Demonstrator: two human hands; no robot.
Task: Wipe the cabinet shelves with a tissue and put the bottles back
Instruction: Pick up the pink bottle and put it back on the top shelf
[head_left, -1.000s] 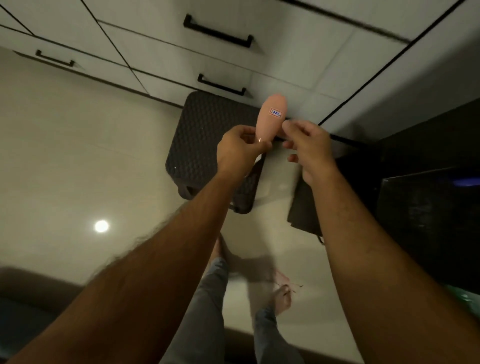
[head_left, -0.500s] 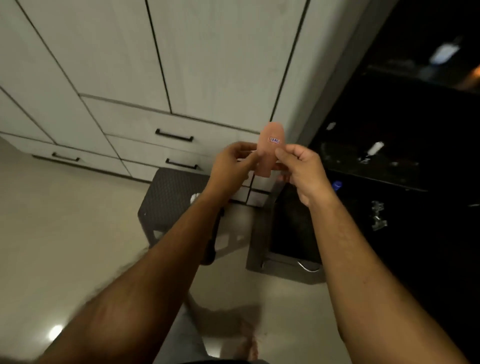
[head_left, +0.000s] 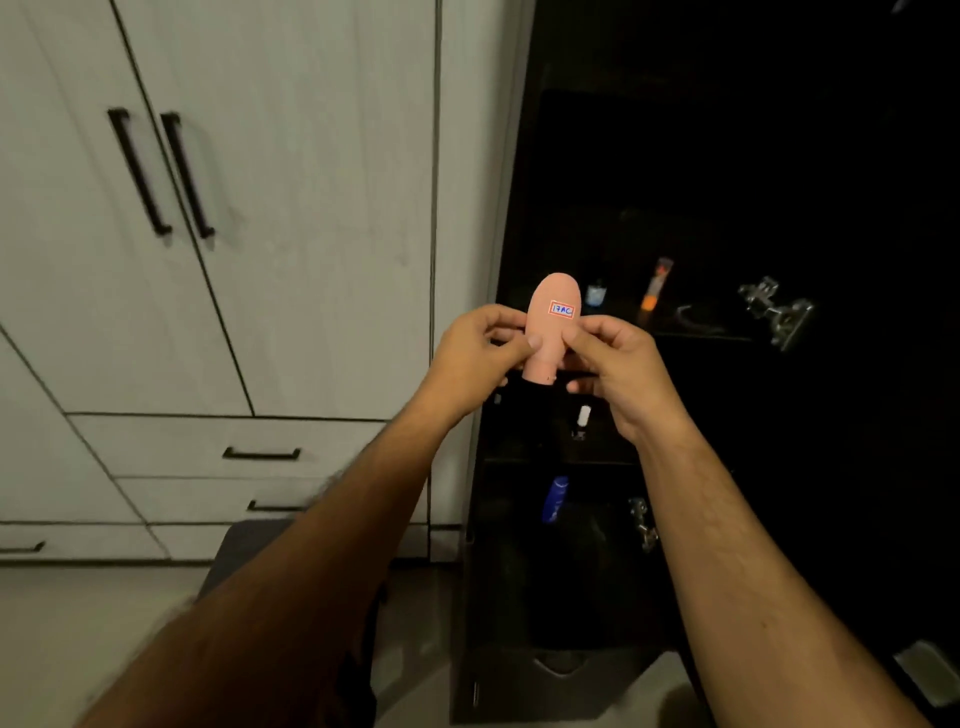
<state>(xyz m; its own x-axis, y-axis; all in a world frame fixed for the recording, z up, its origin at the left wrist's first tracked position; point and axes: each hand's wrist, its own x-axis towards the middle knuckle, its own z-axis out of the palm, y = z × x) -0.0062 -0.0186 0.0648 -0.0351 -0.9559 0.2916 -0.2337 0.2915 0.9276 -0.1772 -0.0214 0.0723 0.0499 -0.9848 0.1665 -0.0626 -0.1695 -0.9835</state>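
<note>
Both hands hold one pink bottle (head_left: 551, 322) up before the dark open cabinet (head_left: 779, 208): the left hand (head_left: 475, 358) pinches it at 9 o'clock, the right hand (head_left: 613, 364) at 3 o'clock. A few bottles already stand on the shelves, like the orange-based tube (head_left: 655, 285) at 2 o'clock, so restocking looks underway; this bottle is not yet shelved.

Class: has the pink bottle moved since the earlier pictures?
Yes. The pink bottle, held by both hands, has risen from the drawers' level to the dark cabinet's upper shelf.
</note>
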